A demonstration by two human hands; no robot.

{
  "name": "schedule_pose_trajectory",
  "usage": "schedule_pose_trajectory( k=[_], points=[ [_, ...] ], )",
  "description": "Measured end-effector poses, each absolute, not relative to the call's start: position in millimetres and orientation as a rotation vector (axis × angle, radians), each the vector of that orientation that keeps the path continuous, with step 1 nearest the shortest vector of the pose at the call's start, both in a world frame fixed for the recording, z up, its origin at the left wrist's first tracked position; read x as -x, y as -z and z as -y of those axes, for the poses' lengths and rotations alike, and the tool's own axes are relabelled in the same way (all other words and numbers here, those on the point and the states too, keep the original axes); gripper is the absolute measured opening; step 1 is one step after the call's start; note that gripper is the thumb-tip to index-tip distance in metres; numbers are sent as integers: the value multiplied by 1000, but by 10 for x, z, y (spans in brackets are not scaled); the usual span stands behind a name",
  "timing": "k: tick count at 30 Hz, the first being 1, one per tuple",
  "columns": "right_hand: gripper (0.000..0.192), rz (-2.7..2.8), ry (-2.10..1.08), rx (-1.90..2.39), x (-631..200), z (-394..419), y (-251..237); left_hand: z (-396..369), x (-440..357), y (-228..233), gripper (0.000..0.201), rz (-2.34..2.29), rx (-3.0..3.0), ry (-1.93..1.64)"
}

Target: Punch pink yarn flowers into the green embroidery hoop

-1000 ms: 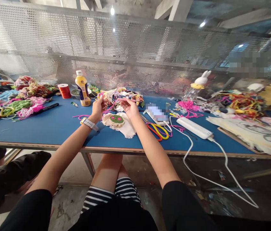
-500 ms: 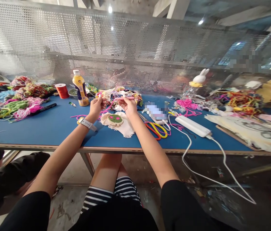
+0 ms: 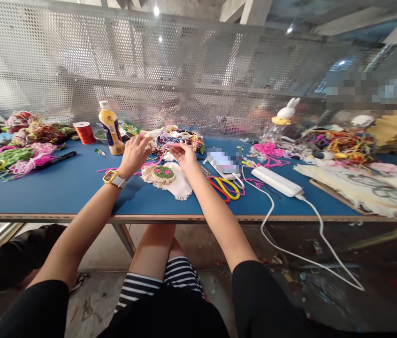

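Observation:
Above the table, my left hand (image 3: 135, 154), with a yellow-and-white watch at its wrist, has its fingers spread and appears to hold nothing. To its right, my right hand (image 3: 185, 156) pinches a strand of pink yarn (image 3: 164, 154), which loops down toward the cloth; the fingertips are small and partly blurred. Below the two hands lies a small embroidery hoop (image 3: 164, 174) with green stitching and two pink spots, on frayed white cloth (image 3: 180, 187). A heap of mixed yarn (image 3: 170, 136) sits just behind the hands.
Scissors with red and yellow handles (image 3: 232, 189) lie right of the cloth, near a phone (image 3: 224, 162) and a white power bank (image 3: 276, 181) with a cable. A yellow bottle (image 3: 111, 130) and a red thread spool (image 3: 85, 133) stand left. A perforated metal screen (image 3: 124, 70) rises behind.
My left hand has come away from the pink yarn, its fingers spreading from a pinch. My right hand keeps its pinch. The whole view has shifted slightly.

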State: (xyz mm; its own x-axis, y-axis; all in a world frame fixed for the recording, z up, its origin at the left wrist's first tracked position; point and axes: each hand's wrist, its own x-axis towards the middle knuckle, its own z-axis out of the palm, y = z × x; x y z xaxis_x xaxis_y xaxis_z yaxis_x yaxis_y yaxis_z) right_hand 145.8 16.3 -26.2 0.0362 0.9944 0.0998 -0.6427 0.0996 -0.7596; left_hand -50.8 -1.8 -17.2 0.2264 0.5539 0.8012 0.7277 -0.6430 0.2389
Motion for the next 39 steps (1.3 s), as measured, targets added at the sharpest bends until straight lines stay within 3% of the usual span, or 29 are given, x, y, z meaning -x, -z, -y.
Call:
schedule_pose_trajectory(
  k=[2,9,21,34,39],
  points=[
    [28,742,-1393,612,-1440,-159,264,-46,532,206,21,1198,2312,1325],
    [28,736,-1388,655,-1445,-182,258,-47,492,231,28,930,2305,1163],
    [18,835,-1364,684,-1534,-226,232,-66,455,305,30,966,2248,981],
    [20,1051,-1463,516,-1635,-172,189,-88,356,297,11,1236,2566,1769],
    [7,1010,-1336,613,-1563,-243,241,-44,314,284,11,1261,2563,1897]
  ],
)
